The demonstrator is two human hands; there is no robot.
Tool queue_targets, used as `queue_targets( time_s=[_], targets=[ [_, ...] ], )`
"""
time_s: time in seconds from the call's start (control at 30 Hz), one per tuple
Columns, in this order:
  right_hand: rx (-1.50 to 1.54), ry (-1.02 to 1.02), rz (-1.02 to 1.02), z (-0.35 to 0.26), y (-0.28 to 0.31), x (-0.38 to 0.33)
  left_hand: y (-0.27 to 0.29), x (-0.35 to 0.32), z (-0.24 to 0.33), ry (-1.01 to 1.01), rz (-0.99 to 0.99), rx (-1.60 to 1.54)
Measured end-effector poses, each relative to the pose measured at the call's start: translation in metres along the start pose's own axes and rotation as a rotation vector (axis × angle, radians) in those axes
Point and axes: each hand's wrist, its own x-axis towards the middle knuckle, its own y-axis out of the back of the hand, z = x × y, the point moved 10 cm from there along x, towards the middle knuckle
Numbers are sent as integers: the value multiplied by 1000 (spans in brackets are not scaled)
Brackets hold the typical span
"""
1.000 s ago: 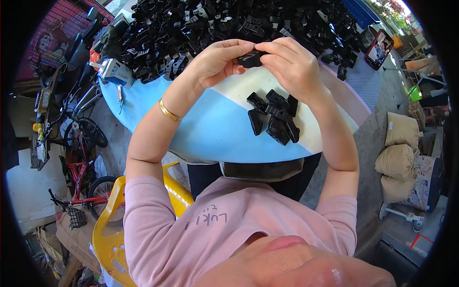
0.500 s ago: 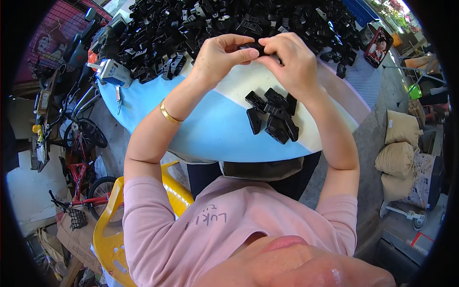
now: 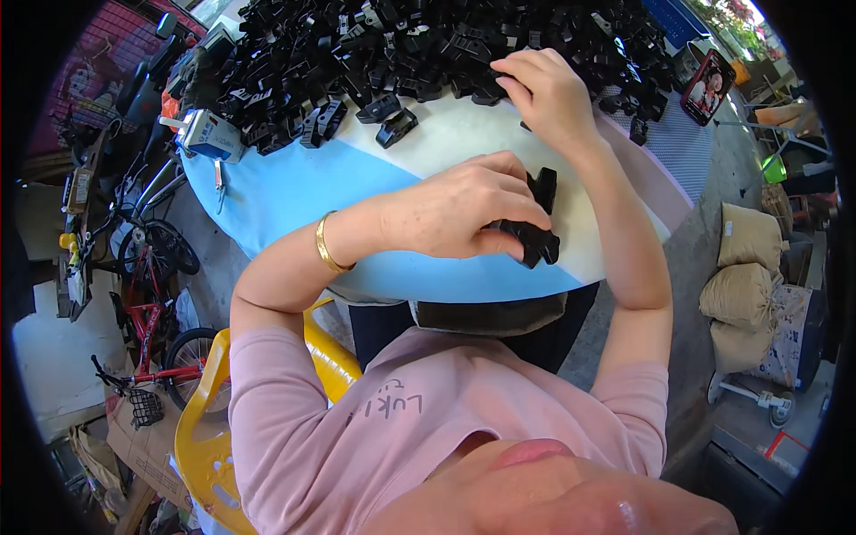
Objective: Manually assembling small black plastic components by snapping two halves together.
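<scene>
Left hand (image 3: pixel 459 207) lay over the cluster of black parts (image 3: pixel 543 189) on the table (image 3: pixel 357 183); grip could not be told. Right hand (image 3: pixel 555 105) was at the black pile (image 3: pixel 428 40)'s near edge, finger closure likewise unclear.

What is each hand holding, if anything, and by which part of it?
It cannot be told. The left hand is over the small black cluster, any grip hidden; the right hand, at the large black heap, shows no certain hold.
</scene>
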Motion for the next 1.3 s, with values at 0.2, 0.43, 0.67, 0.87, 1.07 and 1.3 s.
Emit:
queue_targets(
  time_s=[0.2,0.43,0.67,0.87,1.07,1.3],
  targets=[
    [-376,62,-157,1,-27,-1,44,-14,-43,336,16,185],
    [-481,20,-273,5,-29,2,69,-62,-113,827,-89,741],
    [-355,-59,-237,14,-22,5,57,-37,-100,571,167,425],
    [-139,-304,-229,32,-5,-2,53,-48,-131,762,451,-424],
    [655,-361,181,6,23,1,39,-48,-147,682,575,-1226],
    [457,2,175,-32,41,8,46,-40,-130,596,586,-1342]
  ],
)
